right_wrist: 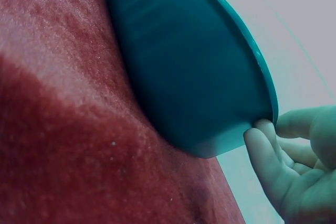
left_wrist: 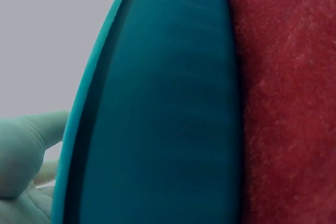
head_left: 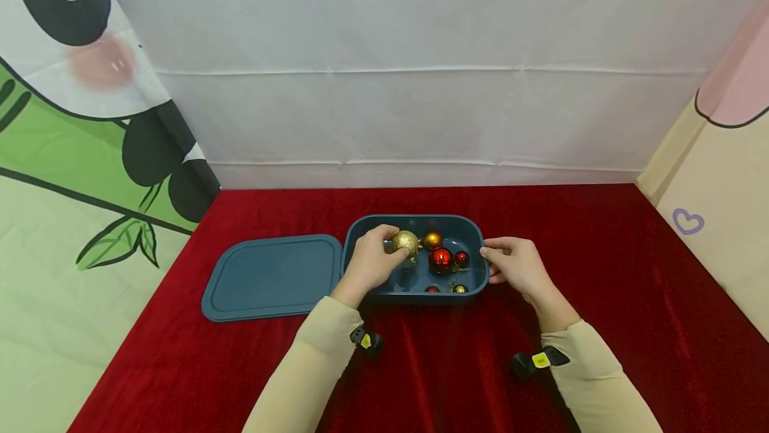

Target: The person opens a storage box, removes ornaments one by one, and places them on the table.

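In the head view a blue plastic box (head_left: 414,299) stands uncovered on the table. My left hand (head_left: 369,263) reaches over its left part and pinches a glittery gold Christmas ball (head_left: 405,241) between thumb and fingers, above the box floor. A shiny red Christmas ball (head_left: 441,260), an orange-gold one (head_left: 432,239) and several smaller ones lie inside. At the right end, my right hand (head_left: 518,265) pinches the box rim, thumb on top. The right wrist view shows those fingers (right_wrist: 262,142) against the box's end. The left wrist view has the box's outer wall (left_wrist: 163,98) hiding most of the left hand.
The flat blue lid (head_left: 279,276) lies left of the box, close against its left end. Red velvet cloth (head_left: 601,253) covers the table. Behind it hangs a white cloth backdrop (head_left: 420,119), with printed cloth panels at both sides.
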`<state>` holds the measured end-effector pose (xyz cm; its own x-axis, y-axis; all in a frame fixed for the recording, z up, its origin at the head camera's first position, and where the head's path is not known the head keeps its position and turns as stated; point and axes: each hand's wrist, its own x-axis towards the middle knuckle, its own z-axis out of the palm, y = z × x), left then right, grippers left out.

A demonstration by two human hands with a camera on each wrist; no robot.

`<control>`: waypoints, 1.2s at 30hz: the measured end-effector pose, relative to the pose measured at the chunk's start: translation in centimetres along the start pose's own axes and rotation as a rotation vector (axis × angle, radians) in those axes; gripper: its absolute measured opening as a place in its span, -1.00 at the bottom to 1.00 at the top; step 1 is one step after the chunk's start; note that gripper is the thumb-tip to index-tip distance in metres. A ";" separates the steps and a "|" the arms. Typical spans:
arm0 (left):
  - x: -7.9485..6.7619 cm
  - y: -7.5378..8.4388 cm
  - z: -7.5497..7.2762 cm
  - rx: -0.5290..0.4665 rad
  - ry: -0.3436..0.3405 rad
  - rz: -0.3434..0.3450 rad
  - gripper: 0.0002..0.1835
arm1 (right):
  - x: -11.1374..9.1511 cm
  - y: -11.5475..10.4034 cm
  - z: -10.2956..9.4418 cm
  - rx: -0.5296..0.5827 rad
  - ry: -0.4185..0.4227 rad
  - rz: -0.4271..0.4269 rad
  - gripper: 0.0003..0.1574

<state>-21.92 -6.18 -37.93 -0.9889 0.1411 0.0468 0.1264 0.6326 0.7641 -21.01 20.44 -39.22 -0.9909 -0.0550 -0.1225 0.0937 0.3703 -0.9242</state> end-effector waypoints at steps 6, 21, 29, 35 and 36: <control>-0.1 0.0 -0.4 -0.005 0.011 -0.002 -0.51 | 0.1 0.1 0.0 -0.004 0.000 0.001 -0.53; 0.0 -0.5 -0.9 -0.017 0.047 0.003 -0.50 | 0.0 0.1 -0.2 -0.006 -0.007 -0.004 -0.51; 0.1 -0.5 -0.9 -0.014 0.044 -0.008 -0.49 | 0.1 0.1 -0.3 0.000 -0.008 0.003 -0.51; 0.1 -0.4 -1.0 -0.015 0.048 -0.007 -0.49 | 0.2 0.0 -0.3 0.005 -0.007 0.003 -0.51; 0.0 -0.4 -1.0 -0.016 0.048 -0.006 -0.49 | 0.1 0.0 -0.3 0.004 -0.009 0.003 -0.51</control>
<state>-22.09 -7.19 -37.58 -0.9923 0.1002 0.0732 0.1199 0.6212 0.7744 -21.18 20.76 -39.16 -0.9898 -0.0622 -0.1280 0.0967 0.3664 -0.9254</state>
